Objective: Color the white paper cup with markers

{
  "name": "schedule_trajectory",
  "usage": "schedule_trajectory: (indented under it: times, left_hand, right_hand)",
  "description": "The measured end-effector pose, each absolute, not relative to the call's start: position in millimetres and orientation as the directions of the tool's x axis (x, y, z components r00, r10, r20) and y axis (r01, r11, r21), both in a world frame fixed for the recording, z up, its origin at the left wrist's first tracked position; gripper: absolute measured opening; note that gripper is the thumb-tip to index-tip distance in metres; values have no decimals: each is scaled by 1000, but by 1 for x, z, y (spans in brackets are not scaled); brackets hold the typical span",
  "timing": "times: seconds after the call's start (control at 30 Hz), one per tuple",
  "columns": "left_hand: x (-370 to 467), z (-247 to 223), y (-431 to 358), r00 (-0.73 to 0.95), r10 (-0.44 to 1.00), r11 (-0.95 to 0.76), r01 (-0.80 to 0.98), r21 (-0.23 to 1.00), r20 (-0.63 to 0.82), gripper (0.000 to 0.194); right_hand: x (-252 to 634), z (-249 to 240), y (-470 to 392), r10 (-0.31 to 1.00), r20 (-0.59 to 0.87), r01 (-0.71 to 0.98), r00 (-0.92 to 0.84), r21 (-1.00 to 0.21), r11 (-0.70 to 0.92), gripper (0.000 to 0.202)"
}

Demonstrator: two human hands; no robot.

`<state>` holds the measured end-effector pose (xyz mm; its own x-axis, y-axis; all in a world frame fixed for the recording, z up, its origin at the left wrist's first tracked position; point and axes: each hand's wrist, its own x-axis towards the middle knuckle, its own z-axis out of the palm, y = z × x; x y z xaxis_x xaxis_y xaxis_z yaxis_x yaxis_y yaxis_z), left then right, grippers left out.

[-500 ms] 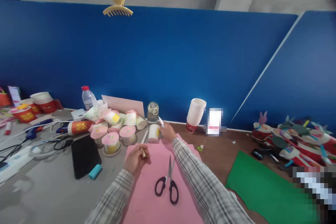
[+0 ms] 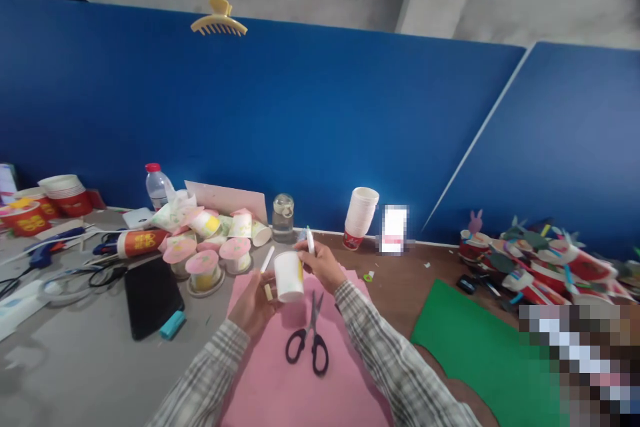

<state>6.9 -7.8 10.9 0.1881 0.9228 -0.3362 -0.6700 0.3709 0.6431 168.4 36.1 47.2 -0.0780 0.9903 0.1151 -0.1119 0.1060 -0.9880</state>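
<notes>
A white paper cup (image 2: 289, 280) with a yellow patch on its right side is held up over the pink paper (image 2: 270, 373). My left hand (image 2: 253, 303) closes round the cup's left side, with a small pale piece (image 2: 269, 291), its kind unclear, between its fingers. At the cup's upper right, my right hand (image 2: 323, 265) is closed on a white marker (image 2: 311, 240) and also touches the cup. Black-handled scissors (image 2: 313, 337) lie below the cup, blades slightly apart. Another white stick-like pen (image 2: 268, 258) rests behind my left hand.
Decorated pink-topped cups (image 2: 203, 263) crowd the left, near a glass jar (image 2: 283, 219). Stacked paper cups (image 2: 361, 213) stand by the blue partition. A black tablet-like slab (image 2: 154, 297) and turquoise block (image 2: 173, 325) lie left; green sheet (image 2: 480, 347) and crafted cups (image 2: 550, 267) right.
The white cup has been lifted from the table and brought nearer, over the pink paper. My left hand has moved up to its side; my right hand still has the marker.
</notes>
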Motion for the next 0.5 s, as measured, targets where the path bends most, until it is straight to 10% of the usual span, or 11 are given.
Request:
schedule_trajectory:
  times: [0.5]
  left_hand:
    - [14,9,-16,211,975,195,-648,736,-73,66]
  right_hand:
    - [156,32,21,999,49,-356,-13,-934,42,11]
